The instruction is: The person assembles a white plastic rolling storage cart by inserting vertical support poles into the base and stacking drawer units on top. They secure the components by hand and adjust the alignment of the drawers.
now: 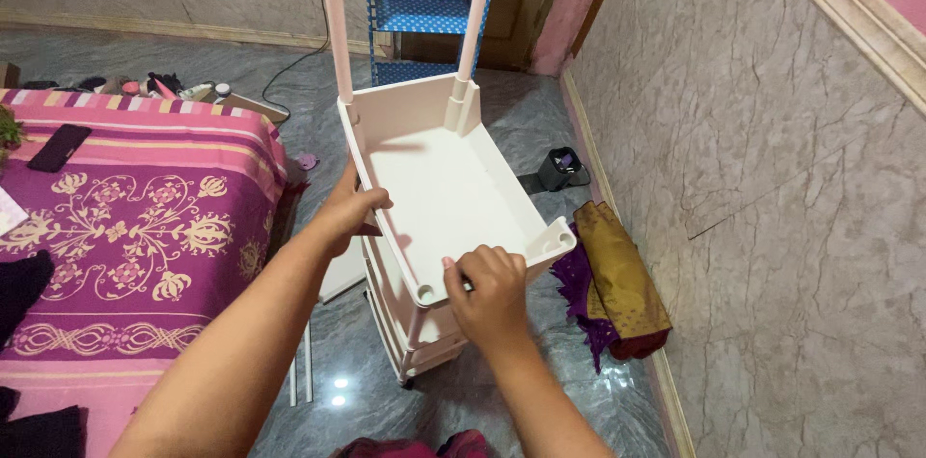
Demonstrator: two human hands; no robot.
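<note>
Because the white plastic shelf tray (pixel 439 193) looks thin-walled and hollow, we judge it light and fairly stiff, with smooth sides that could slip; the rims and corner sockets seem the surest places to take hold. It sits on top of a stack of matching trays on the grey marble floor (pixel 502 400), beside the bed (pixel 145 227), with two pale pink poles (pixel 333 24) rising from its far corners. Our left hand (pixel 349 212) curls over the long left rim, while our right hand (pixel 494 289) pinches the near rim beside a corner socket.
</note>
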